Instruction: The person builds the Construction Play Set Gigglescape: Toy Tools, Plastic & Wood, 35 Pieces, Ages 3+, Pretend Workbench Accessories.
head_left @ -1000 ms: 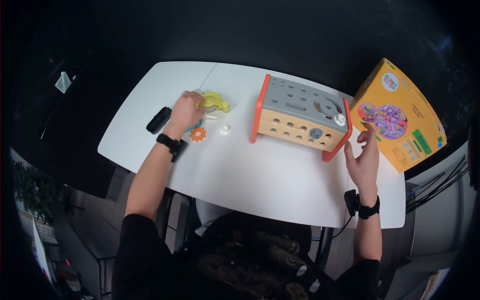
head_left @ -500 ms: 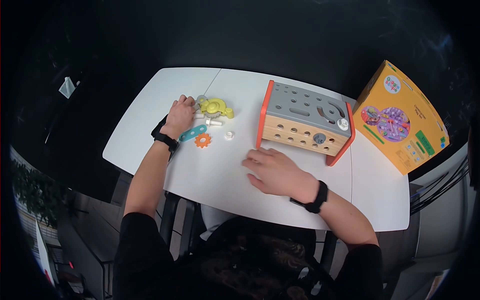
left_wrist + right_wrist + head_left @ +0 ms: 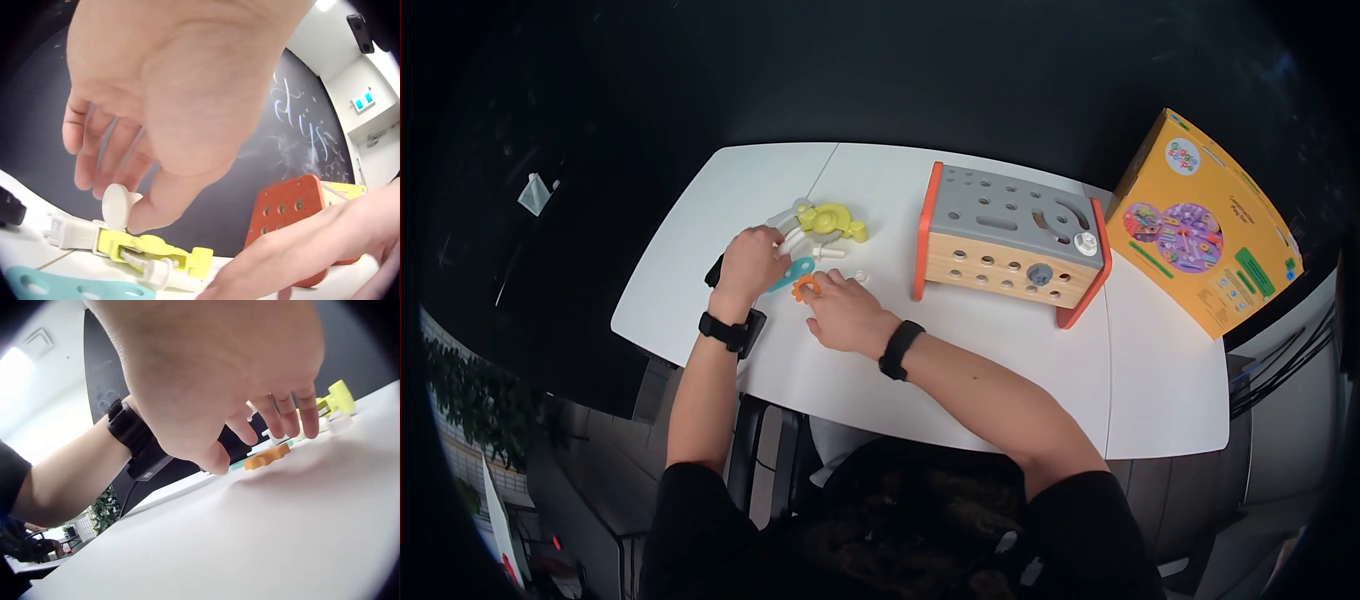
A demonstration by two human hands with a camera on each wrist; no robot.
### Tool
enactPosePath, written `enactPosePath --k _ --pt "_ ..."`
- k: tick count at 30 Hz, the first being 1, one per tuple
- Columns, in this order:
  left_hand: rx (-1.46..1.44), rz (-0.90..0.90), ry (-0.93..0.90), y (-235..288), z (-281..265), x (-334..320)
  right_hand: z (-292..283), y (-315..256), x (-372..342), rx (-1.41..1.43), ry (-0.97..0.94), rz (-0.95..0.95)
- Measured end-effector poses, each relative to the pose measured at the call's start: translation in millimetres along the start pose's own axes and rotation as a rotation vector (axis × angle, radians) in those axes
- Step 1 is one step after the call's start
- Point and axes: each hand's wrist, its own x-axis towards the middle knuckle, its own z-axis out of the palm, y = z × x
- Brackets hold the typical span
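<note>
Left hand (image 3: pixel 752 265): grip closed on a white bolt (image 3: pixel 115 206), round head between thumb and fingers. It's near the left end of the worktop (image 3: pixel 1010 330), beside the yellow clamp (image 3: pixel 830 218). Shaft mostly hidden by the hand in the left wrist view.

Right hand (image 3: pixel 850 318): grip open, palm down, fingers loosely bent, nothing in it. Fingertips at the orange gear (image 3: pixel 804 289), which lies flat on the worktop left of centre. Can't confirm contact.

Teal strip (image 3: pixel 792 275) lies between the hands, next to the gear, partly under the left fingers in the head view. Loose bolt (image 3: pixel 830 253) is on its side just on the near side of the clamp. White nut (image 3: pixel 861 276) sits right of the gear, close to the right fingers. Black item (image 3: pixel 714 271) by the left edge, mostly behind the left hand.

Toolbox (image 3: pixel 1010 245) stands upright right of centre towards the far edge: grey top, wood front, orange ends. White fastener (image 3: pixel 1086 244) on its top near the right end, grey fastener (image 3: pixel 1040 274) in its front face. Yellow carton (image 3: pixel 1205 230) stands tilted at the far right corner.
</note>
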Motion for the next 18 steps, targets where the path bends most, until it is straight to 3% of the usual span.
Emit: enactPosePath --k 8,11,14,15,17,18 --pt "-0.369 -0.190 -0.007 18.8 -12.1 -16.1 13.4 4.9 2.6 -0.082 0.005 -0.003" --pt "-0.403 -0.092 0.138 23.3 -16.4 -22.2 8.8 15.2 -4.3 -0.178 -0.026 -0.110" --pt "-0.484 -0.086 0.183 30.5 -31.1 -28.1 -18.8 12.7 -15.7 0.260 0.144 0.027" --pt "-0.484 -0.093 0.183 33.1 -35.7 -29.6 -34.4 9.8 -18.2 0.263 0.138 0.024" --pt "-0.573 -0.120 0.213 39.3 -45.4 -30.5 -66.7 8.3 -20.2 0.708 0.094 0.299" --pt "-0.572 -0.125 0.214 42.8 -49.6 -31.4 -74.5 11.1 -21.7 0.709 0.090 0.296"
